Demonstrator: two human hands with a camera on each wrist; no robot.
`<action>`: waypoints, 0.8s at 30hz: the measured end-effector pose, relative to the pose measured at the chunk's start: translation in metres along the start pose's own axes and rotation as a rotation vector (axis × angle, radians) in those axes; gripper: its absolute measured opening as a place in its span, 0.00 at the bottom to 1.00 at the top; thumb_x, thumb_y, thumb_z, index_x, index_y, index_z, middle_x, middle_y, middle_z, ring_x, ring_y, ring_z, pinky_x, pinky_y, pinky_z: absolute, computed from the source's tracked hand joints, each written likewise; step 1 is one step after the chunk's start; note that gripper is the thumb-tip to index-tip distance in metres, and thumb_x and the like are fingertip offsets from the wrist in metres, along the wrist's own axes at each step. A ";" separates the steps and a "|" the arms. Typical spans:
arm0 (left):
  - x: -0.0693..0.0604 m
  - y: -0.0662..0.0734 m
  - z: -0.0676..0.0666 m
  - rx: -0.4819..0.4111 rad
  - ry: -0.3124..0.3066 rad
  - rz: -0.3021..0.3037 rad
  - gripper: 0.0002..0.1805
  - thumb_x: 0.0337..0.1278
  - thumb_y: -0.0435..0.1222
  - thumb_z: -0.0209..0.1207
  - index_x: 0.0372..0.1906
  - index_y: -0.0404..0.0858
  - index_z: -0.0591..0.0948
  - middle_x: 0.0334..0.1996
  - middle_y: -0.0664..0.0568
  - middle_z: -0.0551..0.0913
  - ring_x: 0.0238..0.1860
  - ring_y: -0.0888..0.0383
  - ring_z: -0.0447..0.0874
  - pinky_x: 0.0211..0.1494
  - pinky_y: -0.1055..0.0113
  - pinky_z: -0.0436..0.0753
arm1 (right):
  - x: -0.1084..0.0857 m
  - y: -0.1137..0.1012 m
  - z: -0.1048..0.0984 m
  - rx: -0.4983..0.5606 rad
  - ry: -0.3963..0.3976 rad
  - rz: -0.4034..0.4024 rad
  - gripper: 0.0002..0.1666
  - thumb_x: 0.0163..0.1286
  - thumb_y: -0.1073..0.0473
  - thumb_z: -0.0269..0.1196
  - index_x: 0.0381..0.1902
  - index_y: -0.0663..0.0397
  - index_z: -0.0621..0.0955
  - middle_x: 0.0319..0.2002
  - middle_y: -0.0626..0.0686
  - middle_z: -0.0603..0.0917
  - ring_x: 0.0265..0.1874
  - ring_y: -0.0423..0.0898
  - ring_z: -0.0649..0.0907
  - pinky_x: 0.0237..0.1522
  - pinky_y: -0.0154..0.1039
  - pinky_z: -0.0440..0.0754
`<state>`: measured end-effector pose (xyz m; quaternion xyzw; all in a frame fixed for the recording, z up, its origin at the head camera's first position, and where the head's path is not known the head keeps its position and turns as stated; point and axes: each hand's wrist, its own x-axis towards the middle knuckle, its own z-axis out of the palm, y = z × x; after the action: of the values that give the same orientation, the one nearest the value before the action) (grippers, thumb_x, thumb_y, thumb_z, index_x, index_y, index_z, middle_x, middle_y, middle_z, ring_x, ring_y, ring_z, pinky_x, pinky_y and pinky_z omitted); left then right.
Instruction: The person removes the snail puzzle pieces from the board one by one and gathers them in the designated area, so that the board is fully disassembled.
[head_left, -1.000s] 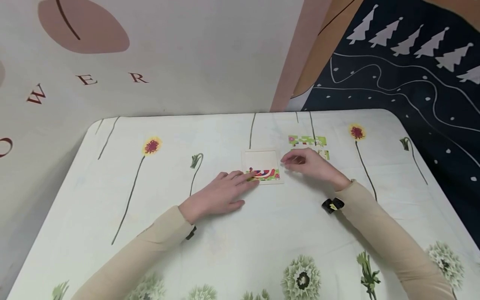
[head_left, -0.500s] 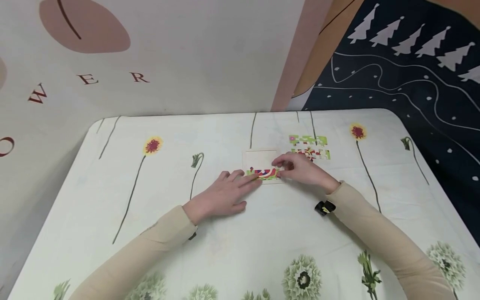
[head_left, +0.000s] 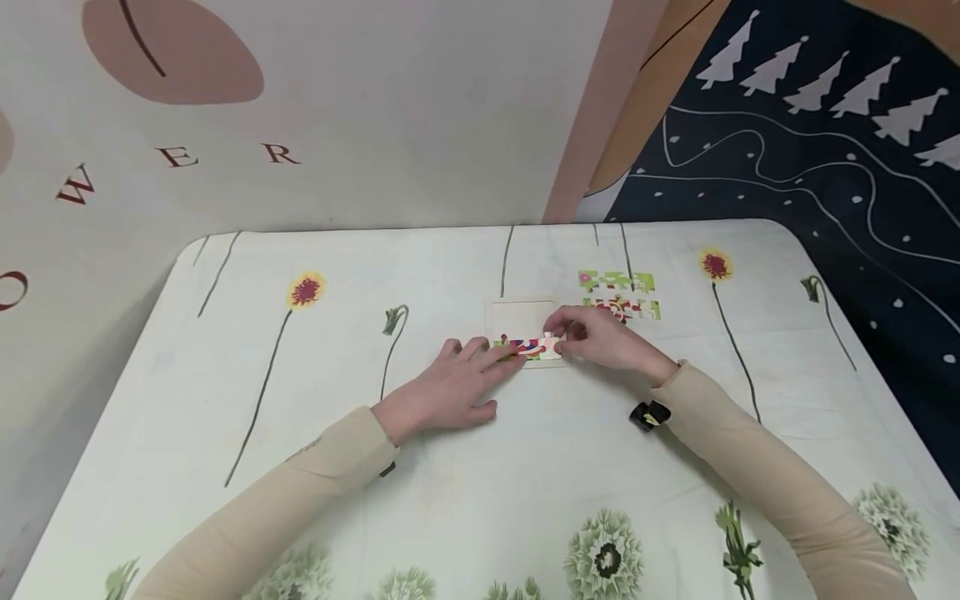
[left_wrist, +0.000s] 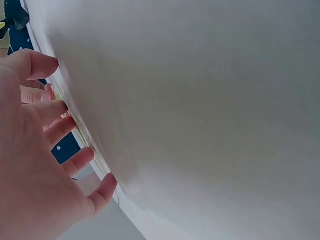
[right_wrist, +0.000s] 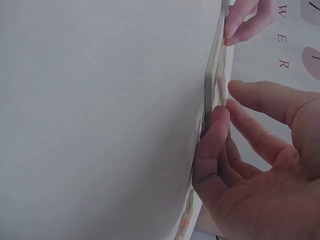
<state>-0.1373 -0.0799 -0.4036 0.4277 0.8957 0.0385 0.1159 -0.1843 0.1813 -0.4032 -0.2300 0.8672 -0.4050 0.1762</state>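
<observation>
A pale, flat puzzle tray (head_left: pixel 521 317) lies near the table's middle, with a colourful strip of joined jigsaw pieces (head_left: pixel 534 349) along its near side. My left hand (head_left: pixel 453 383) is spread flat, its fingertips resting on the left part of this strip. At the strip's right end my right hand (head_left: pixel 600 340) pinches the jigsaw pieces between thumb and curled fingers; that end looks whitish, with a knob on its far edge. From the side, the right wrist view has the right hand (right_wrist: pixel 255 150) at the tray's edge (right_wrist: pixel 210 82). In the left wrist view the left hand (left_wrist: pixel 45 135) reaches over the tray's side.
Behind the right hand lie two more rows of joined jigsaw pieces (head_left: pixel 617 280), green with red parts. A white flower-print cloth (head_left: pixel 450 500) covers the table. Hanging fabric (head_left: pixel 420 125) stands at the back, and a dark tree-print cloth (head_left: pixel 787 150) at the right.
My right hand moved left and nearer from beside the tray onto the strip's right end. That end has turned whitish in the last half second. The left hand has barely shifted.
</observation>
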 end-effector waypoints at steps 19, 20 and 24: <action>0.000 0.000 0.000 0.000 -0.006 -0.001 0.38 0.62 0.47 0.53 0.76 0.47 0.56 0.76 0.53 0.51 0.70 0.50 0.53 0.56 0.48 0.63 | 0.002 0.005 0.000 0.085 0.017 -0.032 0.15 0.63 0.75 0.59 0.46 0.60 0.81 0.36 0.54 0.81 0.37 0.48 0.78 0.45 0.45 0.75; 0.000 0.000 0.000 0.000 -0.006 -0.001 0.38 0.62 0.47 0.53 0.76 0.47 0.56 0.76 0.53 0.51 0.70 0.50 0.53 0.57 0.48 0.63 | 0.002 0.005 0.000 0.093 0.020 -0.034 0.15 0.63 0.75 0.59 0.46 0.60 0.81 0.36 0.54 0.81 0.37 0.49 0.78 0.45 0.46 0.75; 0.000 0.000 0.001 0.003 -0.014 -0.004 0.38 0.64 0.49 0.53 0.76 0.47 0.55 0.76 0.54 0.50 0.70 0.50 0.52 0.58 0.48 0.62 | 0.002 0.004 -0.001 0.118 0.026 -0.034 0.14 0.64 0.74 0.59 0.46 0.60 0.81 0.37 0.55 0.81 0.38 0.49 0.79 0.47 0.46 0.76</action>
<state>-0.1370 -0.0800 -0.4042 0.4264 0.8957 0.0338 0.1215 -0.1870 0.1831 -0.4057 -0.2283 0.8401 -0.4613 0.1711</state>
